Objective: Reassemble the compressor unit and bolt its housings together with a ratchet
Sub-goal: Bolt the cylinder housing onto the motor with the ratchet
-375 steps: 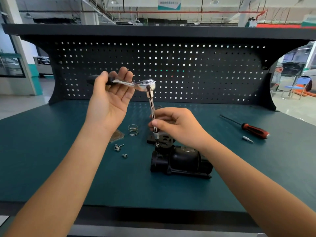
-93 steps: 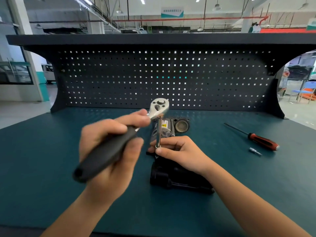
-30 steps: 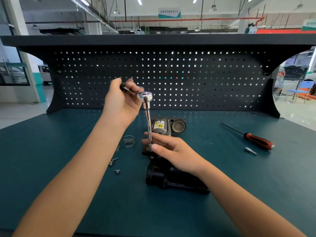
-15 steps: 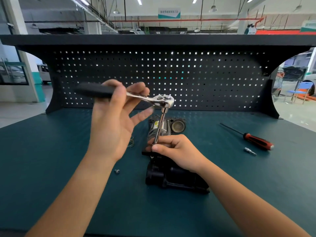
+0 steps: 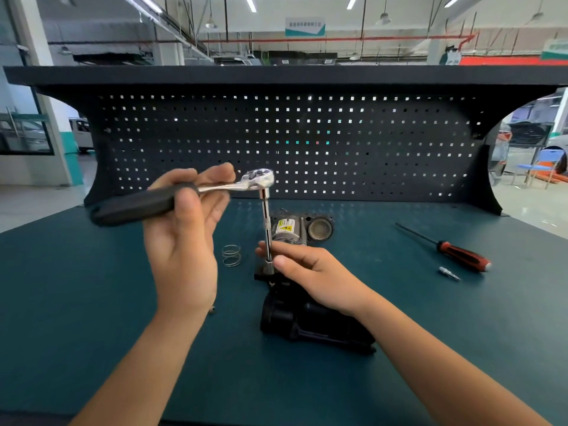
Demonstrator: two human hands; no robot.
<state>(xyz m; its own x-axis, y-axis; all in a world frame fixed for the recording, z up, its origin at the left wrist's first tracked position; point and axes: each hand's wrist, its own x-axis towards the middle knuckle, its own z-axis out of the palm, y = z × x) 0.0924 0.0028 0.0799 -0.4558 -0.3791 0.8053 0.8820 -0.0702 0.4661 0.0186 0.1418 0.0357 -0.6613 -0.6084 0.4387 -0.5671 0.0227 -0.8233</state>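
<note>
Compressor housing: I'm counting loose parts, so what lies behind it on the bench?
Behind the housing lie a labelled metal cylinder and a round cup. The right hand, pinching the extension bar, hides the cylinder's near end.

Bright, even light from ceiling strip lamps [image 5: 250,3] + daylight thru the openings either side; opening at right [image 5: 534,139] nearly blown out. Pegboard [image 5: 307,142] is backlit: holes read as bright dots, panel itself dark w/ little detail. Worktop [image 5: 76,287] evenly lit, shadows faint and soft. Black compressor housing [image 5: 307,321] shows almost no surface detail. Glare on the chrome head of the ratchet [image 5: 221,187] and on the extension bar [image 5: 266,222]. Left hand [image 5: 181,241] and the ratchet's handle motion-blurred; right hand [image 5: 310,272] sharper. Wide-angle bending: worktop edges and top shelf [image 5: 276,75] curve twd the corners. Far bkgd soft.
</note>
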